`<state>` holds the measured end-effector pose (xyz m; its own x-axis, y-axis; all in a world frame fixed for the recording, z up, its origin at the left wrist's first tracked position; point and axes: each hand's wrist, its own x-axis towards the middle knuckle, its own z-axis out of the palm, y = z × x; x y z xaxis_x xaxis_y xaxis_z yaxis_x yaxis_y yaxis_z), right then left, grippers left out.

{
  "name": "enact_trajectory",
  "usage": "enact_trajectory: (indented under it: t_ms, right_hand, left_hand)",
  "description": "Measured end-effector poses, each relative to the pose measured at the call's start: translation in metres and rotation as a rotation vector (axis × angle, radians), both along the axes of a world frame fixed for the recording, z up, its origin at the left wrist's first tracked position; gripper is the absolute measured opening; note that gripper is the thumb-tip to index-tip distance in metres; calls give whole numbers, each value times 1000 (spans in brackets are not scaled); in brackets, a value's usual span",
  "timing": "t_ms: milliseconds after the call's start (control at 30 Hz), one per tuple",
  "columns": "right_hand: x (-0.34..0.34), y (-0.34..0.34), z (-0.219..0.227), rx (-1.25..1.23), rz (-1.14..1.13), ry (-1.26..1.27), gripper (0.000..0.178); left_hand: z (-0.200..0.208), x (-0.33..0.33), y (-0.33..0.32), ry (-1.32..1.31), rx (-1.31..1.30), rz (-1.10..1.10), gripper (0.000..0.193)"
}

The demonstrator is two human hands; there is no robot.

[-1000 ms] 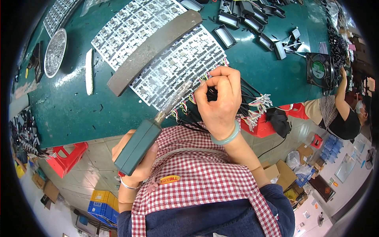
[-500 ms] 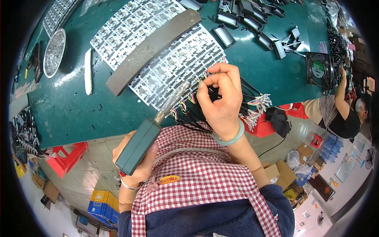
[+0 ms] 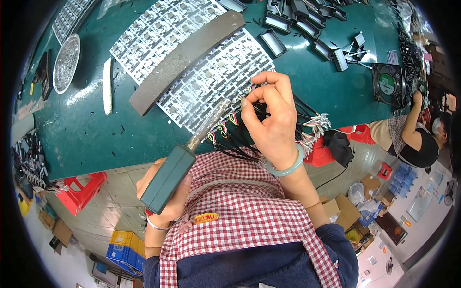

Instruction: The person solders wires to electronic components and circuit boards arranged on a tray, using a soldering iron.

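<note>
My left hand (image 3: 173,199) is wrapped round the green handle of a soldering iron (image 3: 169,177). The iron's metal tip reaches up and right to the near edge of a sheet of white circuit boards (image 3: 185,108). Close by that tip, my right hand (image 3: 271,113) pinches a thin wire end between thumb and forefinger. Coloured wires (image 3: 222,128) line the board edge, leading into black cables (image 3: 235,144) that hang toward my apron. More cables with stripped ends (image 3: 314,124) fan out right of my right hand. A dark curved bar (image 3: 187,62) lies across the boards.
On the green table (image 3: 96,139) stand a round dish (image 3: 66,63) and a white stick (image 3: 107,86) at the left. Black plastic cases (image 3: 277,23) are scattered at the far right, with a black fan (image 3: 388,84) nearby. Another person (image 3: 418,139) works at the right.
My right hand has shifted slightly to the right and turned a little, its fingertips still by the iron's tip. The left hand and the soldering iron have hardly moved.
</note>
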<state>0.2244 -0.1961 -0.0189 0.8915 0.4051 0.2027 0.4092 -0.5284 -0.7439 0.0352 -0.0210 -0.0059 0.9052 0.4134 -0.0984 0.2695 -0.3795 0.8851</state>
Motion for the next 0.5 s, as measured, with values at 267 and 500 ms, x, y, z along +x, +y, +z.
enact_trajectory:
  t_ms: [267,500]
  right_hand:
    - [7,-3,6,-18,62,21,14]
    - [8,-2,4,-8,65,-28,14]
  left_hand:
    - [1,1,0,-51,91,-42,26]
    - [4,10,-2,-114,103,-73,23]
